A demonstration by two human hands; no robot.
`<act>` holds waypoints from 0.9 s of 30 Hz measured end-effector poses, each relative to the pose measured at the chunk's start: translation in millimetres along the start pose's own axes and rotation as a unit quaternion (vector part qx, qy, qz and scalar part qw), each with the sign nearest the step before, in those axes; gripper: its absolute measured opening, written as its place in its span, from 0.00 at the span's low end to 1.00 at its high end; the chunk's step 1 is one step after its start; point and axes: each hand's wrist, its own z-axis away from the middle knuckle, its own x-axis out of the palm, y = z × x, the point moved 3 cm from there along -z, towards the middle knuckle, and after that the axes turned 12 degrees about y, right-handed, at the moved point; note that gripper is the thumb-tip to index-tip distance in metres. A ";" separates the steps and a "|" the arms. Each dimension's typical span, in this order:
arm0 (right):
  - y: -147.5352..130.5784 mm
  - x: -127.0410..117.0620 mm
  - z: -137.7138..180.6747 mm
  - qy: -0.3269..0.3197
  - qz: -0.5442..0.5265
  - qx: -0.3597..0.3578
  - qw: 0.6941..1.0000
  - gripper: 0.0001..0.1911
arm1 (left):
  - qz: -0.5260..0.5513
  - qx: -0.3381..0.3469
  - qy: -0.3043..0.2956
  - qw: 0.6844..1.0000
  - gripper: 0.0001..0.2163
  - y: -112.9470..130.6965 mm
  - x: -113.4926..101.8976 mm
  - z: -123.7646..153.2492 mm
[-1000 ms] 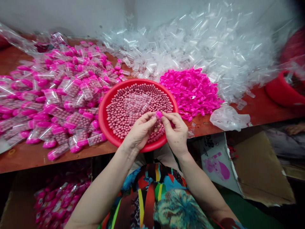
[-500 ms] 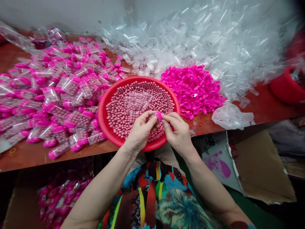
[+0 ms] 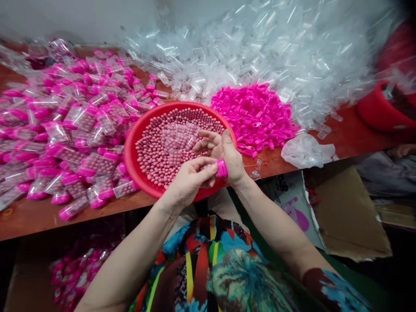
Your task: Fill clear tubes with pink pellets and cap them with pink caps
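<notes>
My left hand (image 3: 186, 181) pinches a small container whose bright pink cap (image 3: 222, 168) points to the right; its body is mostly hidden by my fingers. The heel of my right palm presses against that cap, while the fingers of my right hand (image 3: 225, 155) are stretched apart and hold nothing. Both hands are over the near right rim of a red basin (image 3: 130, 160). Small pink beads (image 3: 154, 162) fill the basin, and several clear containers (image 3: 182, 134) lie on top of them.
Filled pink-capped containers (image 3: 74, 130) are heaped at left. Loose pink caps (image 3: 256, 112) lie behind the basin at right, below a large pile of clear empty containers (image 3: 260, 47). A plastic bag (image 3: 307, 151) sits at the table edge. Cardboard (image 3: 351, 212) and a red bucket (image 3: 383, 108) are at right.
My right hand has gone from pinching at the pink cap to open, its palm now against the cap. The left hand still grips the container, turned slightly. The whole view shifted a little.
</notes>
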 end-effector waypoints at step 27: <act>-0.5 0.8 31.1 -0.047 0.441 -0.326 0.835 0.38 | 0.109 0.040 0.208 0.971 0.14 1.3 -22.7 -8.2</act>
